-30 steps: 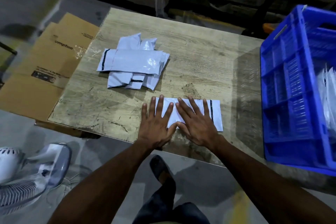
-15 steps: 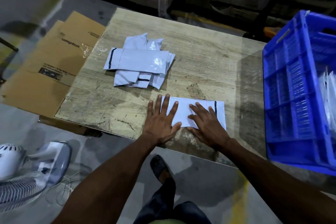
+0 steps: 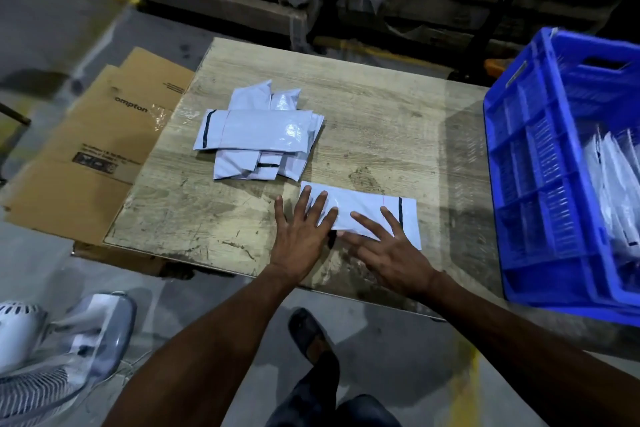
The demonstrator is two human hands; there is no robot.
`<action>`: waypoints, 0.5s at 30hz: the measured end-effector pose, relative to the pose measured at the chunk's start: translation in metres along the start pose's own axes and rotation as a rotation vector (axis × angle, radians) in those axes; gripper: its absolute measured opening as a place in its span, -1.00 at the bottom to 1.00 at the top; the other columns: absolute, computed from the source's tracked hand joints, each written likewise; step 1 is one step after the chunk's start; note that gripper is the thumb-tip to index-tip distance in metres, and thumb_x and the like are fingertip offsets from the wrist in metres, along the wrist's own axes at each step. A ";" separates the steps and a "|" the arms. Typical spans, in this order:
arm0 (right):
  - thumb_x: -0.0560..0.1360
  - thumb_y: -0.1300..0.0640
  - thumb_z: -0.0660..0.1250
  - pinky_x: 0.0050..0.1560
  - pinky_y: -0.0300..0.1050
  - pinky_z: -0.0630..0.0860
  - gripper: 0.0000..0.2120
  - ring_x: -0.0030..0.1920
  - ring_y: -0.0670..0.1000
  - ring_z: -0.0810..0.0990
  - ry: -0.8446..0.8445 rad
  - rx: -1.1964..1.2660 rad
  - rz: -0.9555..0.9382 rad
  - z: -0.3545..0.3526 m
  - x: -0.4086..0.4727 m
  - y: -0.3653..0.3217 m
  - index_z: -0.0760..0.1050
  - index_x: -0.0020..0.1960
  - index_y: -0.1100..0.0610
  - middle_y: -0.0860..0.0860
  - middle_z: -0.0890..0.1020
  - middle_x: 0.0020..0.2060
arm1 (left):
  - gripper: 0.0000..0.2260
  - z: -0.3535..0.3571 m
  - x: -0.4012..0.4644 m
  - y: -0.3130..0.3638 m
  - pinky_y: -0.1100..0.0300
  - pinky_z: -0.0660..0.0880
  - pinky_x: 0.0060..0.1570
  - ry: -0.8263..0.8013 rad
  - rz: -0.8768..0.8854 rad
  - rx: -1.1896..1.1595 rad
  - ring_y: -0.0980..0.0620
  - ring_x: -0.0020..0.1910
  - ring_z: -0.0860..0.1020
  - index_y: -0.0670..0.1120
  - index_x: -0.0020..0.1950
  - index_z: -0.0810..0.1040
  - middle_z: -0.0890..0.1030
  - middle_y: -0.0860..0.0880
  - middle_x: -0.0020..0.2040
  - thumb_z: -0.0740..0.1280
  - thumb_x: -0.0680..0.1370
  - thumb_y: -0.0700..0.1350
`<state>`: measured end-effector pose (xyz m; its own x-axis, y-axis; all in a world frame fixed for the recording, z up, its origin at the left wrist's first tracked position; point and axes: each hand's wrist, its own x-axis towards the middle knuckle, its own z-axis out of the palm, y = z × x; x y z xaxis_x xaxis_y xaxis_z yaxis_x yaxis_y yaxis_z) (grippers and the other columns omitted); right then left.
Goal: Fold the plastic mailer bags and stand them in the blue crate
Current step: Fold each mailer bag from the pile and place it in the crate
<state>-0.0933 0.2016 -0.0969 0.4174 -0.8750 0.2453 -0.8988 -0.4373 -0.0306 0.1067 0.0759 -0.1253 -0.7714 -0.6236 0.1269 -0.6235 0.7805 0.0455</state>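
A white plastic mailer bag (image 3: 360, 206) with a black strip near its right end lies flat near the front of the wooden table (image 3: 363, 135). My left hand (image 3: 301, 236) presses its left end with straight, spread fingers. My right hand (image 3: 388, 253) lies flat on its lower right part, fingers spread. A loose pile of several white mailer bags (image 3: 259, 135) sits further back on the table, to the left. The blue crate (image 3: 540, 191) stands at the table's right side, with folded white bags (image 3: 616, 184) upright inside it.
Flattened cardboard boxes (image 3: 93, 156) lie on the floor left of the table. A white fan (image 3: 45, 357) sits at the lower left. My shoe and trouser leg (image 3: 311, 357) show below the table's front edge. Dark pallets and wrapped stock fill the back.
My hands have slid apart along the mailer bag, the right one toward its right end. The camera view has shifted, so the table sits further right in frame.
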 end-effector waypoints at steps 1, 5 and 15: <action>0.70 0.18 0.11 0.35 0.50 0.27 -0.72 0.54 0.24 0.29 0.004 -0.018 -0.038 0.001 -0.003 0.002 0.60 0.18 0.13 0.00 0.53 0.41 | -0.38 -0.003 0.000 0.000 -0.48 -0.07 0.43 0.015 0.003 -0.009 -0.28 0.62 0.16 0.02 0.50 0.47 0.30 -0.11 0.62 0.46 0.45 -0.24; 0.68 0.26 0.12 0.13 0.26 0.56 -0.68 0.36 0.26 0.52 0.072 -0.027 -0.034 -0.001 0.002 0.019 0.66 0.07 0.16 0.06 0.69 0.15 | -0.26 -0.014 -0.001 0.001 -0.54 -0.04 0.42 0.044 -0.015 -0.018 -0.30 0.63 0.08 -0.01 0.55 0.39 0.22 -0.13 0.64 0.43 0.38 -0.30; 0.41 0.27 0.16 -0.11 -0.11 0.64 -0.59 0.01 -0.01 0.70 0.040 0.341 0.361 -0.058 0.031 0.043 0.68 0.09 0.07 -0.11 0.71 0.12 | -0.41 -0.041 0.020 -0.003 -0.44 0.04 0.49 0.228 -0.073 -0.044 -0.25 0.65 0.01 -0.07 0.68 0.11 0.05 -0.21 0.68 0.20 0.68 -0.01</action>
<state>-0.1263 0.1675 -0.0339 0.0759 -0.9774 0.1973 -0.8870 -0.1566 -0.4345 0.0987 0.0628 -0.0821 -0.6726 -0.6561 0.3423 -0.6664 0.7381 0.1054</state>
